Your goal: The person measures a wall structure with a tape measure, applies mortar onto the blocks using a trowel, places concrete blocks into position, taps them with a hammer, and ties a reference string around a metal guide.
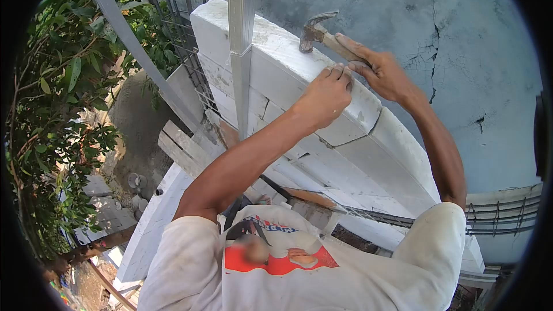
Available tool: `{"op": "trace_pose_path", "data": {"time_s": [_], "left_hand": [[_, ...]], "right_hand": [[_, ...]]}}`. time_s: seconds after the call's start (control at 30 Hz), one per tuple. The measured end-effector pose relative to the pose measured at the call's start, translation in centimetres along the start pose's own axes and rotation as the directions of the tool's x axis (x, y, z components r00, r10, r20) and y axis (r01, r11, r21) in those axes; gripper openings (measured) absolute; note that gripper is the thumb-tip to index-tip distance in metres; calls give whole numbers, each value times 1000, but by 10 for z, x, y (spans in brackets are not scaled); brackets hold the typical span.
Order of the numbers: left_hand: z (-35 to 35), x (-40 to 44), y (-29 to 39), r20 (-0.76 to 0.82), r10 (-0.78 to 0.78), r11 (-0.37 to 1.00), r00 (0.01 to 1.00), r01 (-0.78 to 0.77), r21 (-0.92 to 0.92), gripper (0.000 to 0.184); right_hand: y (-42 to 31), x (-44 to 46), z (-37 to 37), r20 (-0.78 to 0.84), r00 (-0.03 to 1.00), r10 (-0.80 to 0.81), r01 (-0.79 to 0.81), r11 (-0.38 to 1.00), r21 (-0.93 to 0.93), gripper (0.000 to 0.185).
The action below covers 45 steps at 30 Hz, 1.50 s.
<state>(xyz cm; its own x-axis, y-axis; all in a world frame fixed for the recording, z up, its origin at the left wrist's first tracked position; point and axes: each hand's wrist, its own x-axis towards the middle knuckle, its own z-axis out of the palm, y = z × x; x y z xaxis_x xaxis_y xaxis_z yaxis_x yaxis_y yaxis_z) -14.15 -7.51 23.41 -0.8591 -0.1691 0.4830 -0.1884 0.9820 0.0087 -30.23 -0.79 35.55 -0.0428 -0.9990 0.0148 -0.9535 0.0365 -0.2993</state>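
Observation:
My right hand (385, 74) grips the wooden handle of a claw hammer (341, 46), thumb and fingers along it. The hammer's worn metal head is over the top of a white block wall (273, 37), claw pointing away. My left hand (329, 97) is at the wall's top edge, just below the hammer handle. Its fingers are curled and pressed together against the block. What they hold, if anything, is hidden. Joints between the white blocks (340, 129) show on the near side.
A metal channel (241, 52) stands upright against the wall; another metal strip (135, 40) curves past its left. Rebar cages (173, 11) rise behind. Beyond is a cracked grey wall (368, 0). Leafy branches (63, 92) hang left above lower ground with a bucket (137, 181).

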Motion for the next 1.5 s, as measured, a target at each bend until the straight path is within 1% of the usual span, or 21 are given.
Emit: {"op": "trace_pose_path", "data": {"time_s": [0.03, 0.13, 0.23, 0.33, 0.47, 0.5, 0.57, 0.63, 0.7, 0.8, 0.83, 0.87, 0.9, 1.0, 1.1, 1.13, 1.2, 1.23, 1.33, 1.4, 1.5], "left_hand": [[-1, 0, -4, -3, 7, 1000, 1000, -7, -3, 54], [-5, -1, -15, -2, 16, 997, 1000, -16, -73, 70], [-8, 0, -21, 42, 36, 993, 998, -31, -114, 90], [-4, 4, -22, 40, 60, 993, 997, -56, -104, 94], [-7, 5, -23, 14, 87, 988, 996, -84, -132, 95], [-10, 5, -22, 22, 86, 988, 996, -83, -133, 94], [-11, 5, -21, 26, 90, 988, 996, -86, -128, 94], [-6, 3, -20, -1, 96, 992, 995, -96, -83, 92], [-6, 3, -19, 9, 92, 992, 996, -91, -90, 92], [-9, 4, -17, 26, 82, 992, 996, -79, -100, 91], [-10, 4, -17, 31, 75, 992, 997, -72, -101, 91], [-10, 2, -14, 27, 75, 993, 997, -72, -98, 91], [-10, 1, -13, 22, 81, 993, 997, -78, -86, 91], [-7, 2, -16, 19, 83, 994, 996, -81, -71, 93], [-7, 2, -17, 38, 69, 995, 997, -65, -80, 95], [-8, 2, -16, 50, 55, 995, 997, -51, -87, 95], [-8, 4, -15, 42, 65, 995, 997, -61, -76, 95], [-7, 2, -15, 46, 61, 996, 997, -58, -74, 95], [-2, 1, -18, 4, 76, 995, 997, -75, -61, 94], [-4, 0, -16, 27, 61, 995, 998, -59, -86, 94], [-5, 5, -19, 13, 55, 995, 998, -54, -85, 93]], "right_hand": [[-1, -7, -3, -3, 1000, 7, -7, 1000, -3, 59], [-11, -57, -16, -149, 951, 270, -236, 949, 210, 59], [-11, -111, -27, -364, 863, 351, -198, 897, 396, 63], [-3, -149, -23, -637, 726, 261, 9, 922, 387, 65], [15, -180, 10, -567, 779, 266, 50, 876, 479, 61], [39, -188, 27, -470, 877, 100, -22, 986, 167, 61], [51, -196, 29, -315, 949, -23, -34, 984, -173, 61], [32, -194, 9, -275, 942, 194, -189, 981, 45, 64], [1, -194, -7, -201, 858, 473, -393, 856, 337, 66], [15, -196, 10, -308, 747, 589, -388, 763, 517, 65], [34, -197, 19, -312, 885, 347, -303, 936, 181, 66], [45, -199, 22, -216, 971, 97, -136, 976, -170, 68], [45, -200, 15, -223, 971, 90, -131, 976, -176, 68], [27, -197, 1, -145, 939, 312, -313, 950, 18, 64], [11, -194, 18, -245, 826, 508, -380, 823, 423, 67], [24, -191, 28, -276, 911, 305, -243, 941, 236, 66], [30, -194, 16, -156, 959, 236, -232, 972, 41, 66], [18, -191, 7, -155, 961, 228, -224, 974, 38, 66], [9, -186, 11, -212, 854, 474, -397, 859, 324, 66], [30, -187, 27, -241, 949, 204, -206, 978, 17, 66], [31, -190, 10, -221, 960, 170, -182, 983, -38, 67]]}}
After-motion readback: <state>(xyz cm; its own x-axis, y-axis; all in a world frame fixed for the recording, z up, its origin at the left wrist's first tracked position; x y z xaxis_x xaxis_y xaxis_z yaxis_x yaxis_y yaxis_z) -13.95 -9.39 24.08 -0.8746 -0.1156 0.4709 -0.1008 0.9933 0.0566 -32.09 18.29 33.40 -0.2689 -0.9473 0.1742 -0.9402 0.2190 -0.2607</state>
